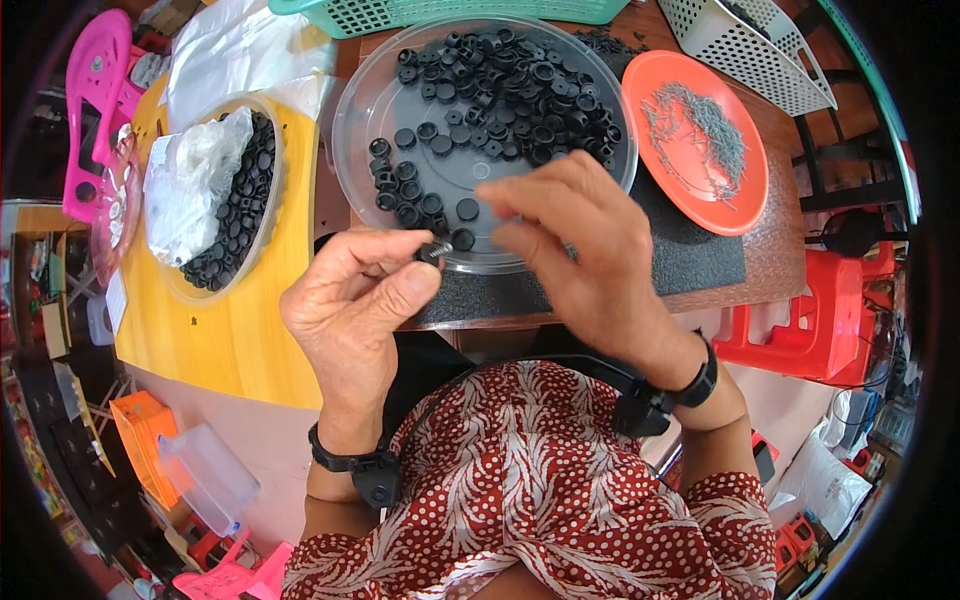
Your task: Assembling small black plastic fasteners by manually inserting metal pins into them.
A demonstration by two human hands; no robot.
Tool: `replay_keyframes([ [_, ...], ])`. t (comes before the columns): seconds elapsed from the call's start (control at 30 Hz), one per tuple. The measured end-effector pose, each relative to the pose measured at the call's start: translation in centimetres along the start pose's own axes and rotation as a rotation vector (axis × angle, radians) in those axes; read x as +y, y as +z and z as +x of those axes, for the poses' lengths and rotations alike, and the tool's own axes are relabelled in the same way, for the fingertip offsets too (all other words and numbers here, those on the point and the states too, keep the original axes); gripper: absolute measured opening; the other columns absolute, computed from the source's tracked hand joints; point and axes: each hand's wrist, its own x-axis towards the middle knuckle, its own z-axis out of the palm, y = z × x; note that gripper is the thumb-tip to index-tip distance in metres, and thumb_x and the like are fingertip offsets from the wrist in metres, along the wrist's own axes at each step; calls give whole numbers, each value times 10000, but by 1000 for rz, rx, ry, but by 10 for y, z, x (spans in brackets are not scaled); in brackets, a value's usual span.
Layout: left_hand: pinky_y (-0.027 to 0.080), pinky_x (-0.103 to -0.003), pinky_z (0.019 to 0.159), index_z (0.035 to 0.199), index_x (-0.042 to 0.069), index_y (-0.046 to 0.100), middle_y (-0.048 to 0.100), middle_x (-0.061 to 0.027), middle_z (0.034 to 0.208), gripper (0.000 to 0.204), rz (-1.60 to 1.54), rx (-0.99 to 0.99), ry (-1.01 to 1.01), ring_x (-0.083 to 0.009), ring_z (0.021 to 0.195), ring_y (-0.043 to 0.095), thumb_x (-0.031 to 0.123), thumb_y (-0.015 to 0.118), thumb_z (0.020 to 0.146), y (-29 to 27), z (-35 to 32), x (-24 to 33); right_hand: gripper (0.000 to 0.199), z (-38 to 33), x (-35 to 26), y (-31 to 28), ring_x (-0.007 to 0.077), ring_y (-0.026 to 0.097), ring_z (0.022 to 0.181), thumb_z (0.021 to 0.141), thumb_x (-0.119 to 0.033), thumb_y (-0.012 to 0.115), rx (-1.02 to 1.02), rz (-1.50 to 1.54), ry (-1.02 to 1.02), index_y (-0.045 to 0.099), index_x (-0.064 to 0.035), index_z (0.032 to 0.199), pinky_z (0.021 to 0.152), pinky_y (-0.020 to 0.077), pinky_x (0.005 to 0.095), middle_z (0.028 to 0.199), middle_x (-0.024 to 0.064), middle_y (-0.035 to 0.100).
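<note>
Between the thumb and fingertips of my left hand [355,300] is a small black round cap [428,255], held just over the near rim of a clear round tub [350,150]. A small grey metal piece [441,246] shows at the cap; its exact kind is too small to tell. My right hand [585,235] hovers over the tub's near right side, blurred at the fingertips. Its thumb and index finger are apart, with nothing visible between them. Many loose black caps [530,90] lie in the tub, piled at the far right and in a looser group [408,190] on the left.
An orange-red plate [652,170] of grey metal pins [710,135] stands to the right. On the yellow table [210,350] at left, another clear tub [270,225] holds black parts and a plastic bag [200,175]. Green [420,12] and white baskets [735,50] stand behind.
</note>
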Motion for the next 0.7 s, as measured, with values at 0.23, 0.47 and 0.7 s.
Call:
replay_keyframes([
  [0.23,508,-232,617,924,-65,602,628,-114,828,243,-44,37,18,-168,703,626,14,716,724,-6,5,-1,271,22,21,16,269,503,733,628,-4,679,-362,-218,-57,647,-49,893,627,438,356,754,86,545],
  [0.47,502,-229,627,933,-72,601,632,-115,810,264,-46,30,18,-164,699,623,17,721,716,-6,6,-2,124,26,22,21,290,532,739,592,-13,633,-375,-328,-177,625,-26,714,609,451,386,707,126,550],
  [0.7,500,-227,631,944,-73,600,635,-116,814,271,-53,14,12,-159,698,621,16,720,718,-1,3,-1,148,25,12,4,264,545,730,640,-20,657,-194,-65,22,612,0,780,615,453,361,704,98,571],
])
